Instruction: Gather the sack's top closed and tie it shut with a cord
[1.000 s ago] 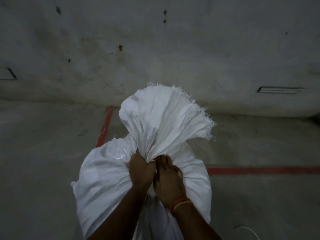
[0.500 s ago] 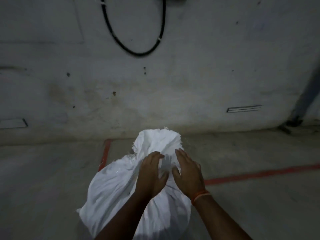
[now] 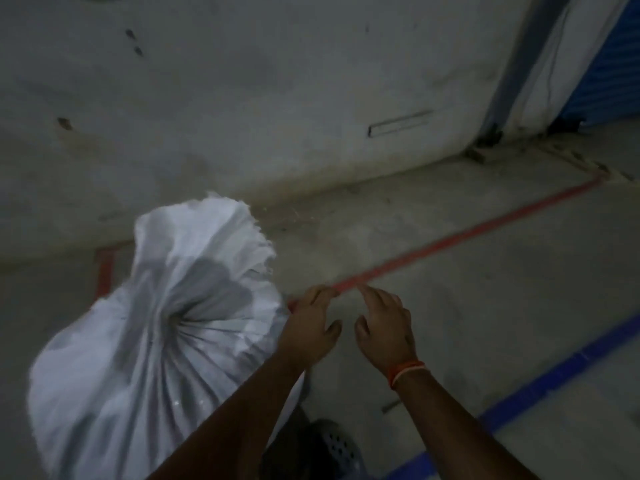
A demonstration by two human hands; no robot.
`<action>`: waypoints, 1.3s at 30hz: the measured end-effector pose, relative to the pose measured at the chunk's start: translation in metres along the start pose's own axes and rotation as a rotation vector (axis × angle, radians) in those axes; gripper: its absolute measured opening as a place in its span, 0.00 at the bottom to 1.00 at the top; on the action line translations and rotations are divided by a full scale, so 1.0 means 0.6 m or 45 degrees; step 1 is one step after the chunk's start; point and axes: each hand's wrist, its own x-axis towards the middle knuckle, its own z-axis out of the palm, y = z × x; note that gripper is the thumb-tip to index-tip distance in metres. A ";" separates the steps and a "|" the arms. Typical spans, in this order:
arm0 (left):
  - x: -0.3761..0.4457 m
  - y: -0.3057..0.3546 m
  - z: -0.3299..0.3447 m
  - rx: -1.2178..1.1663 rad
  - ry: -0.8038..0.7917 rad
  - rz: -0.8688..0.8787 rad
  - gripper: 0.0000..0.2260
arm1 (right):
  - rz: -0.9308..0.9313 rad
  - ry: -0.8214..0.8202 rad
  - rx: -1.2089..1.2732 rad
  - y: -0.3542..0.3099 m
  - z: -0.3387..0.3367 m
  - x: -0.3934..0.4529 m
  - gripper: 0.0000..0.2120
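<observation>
A white woven sack (image 3: 138, 358) stands on the concrete floor at the left, full and bulging. Its top (image 3: 204, 244) is bunched into a neck with the frayed mouth fanning upward; no cord shows around the neck in this blurred frame. My left hand (image 3: 310, 325) hovers just right of the sack, fingers relaxed and spread, holding nothing. My right hand (image 3: 384, 327), with an orange thread band at the wrist, hangs beside it over bare floor, fingers loose and empty. Neither hand touches the sack.
A red painted line (image 3: 467, 233) runs across the floor to the right, and a blue line (image 3: 554, 379) lies nearer me. A grey wall (image 3: 277, 98) rises close behind the sack. A perforated dark shoe (image 3: 332, 445) shows at the bottom.
Both hands have let go of the sack's gathered neck and moved off to its right. The view has swung right, so the sack now sits at the left.
</observation>
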 end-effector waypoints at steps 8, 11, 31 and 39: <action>0.042 -0.117 0.301 -0.136 -0.422 -0.145 0.29 | 0.504 -0.350 -0.081 0.274 0.217 -0.020 0.29; 0.038 -0.147 0.371 -0.264 -0.502 -0.299 0.25 | 0.746 -0.575 -0.112 0.343 0.301 -0.044 0.30; 0.042 -0.151 0.402 -0.591 -0.199 -0.842 0.12 | 0.851 -0.281 0.398 0.330 0.335 -0.035 0.21; 0.122 -0.039 0.150 -1.204 -0.244 -0.949 0.08 | 0.222 -0.174 0.765 0.101 0.151 0.009 0.13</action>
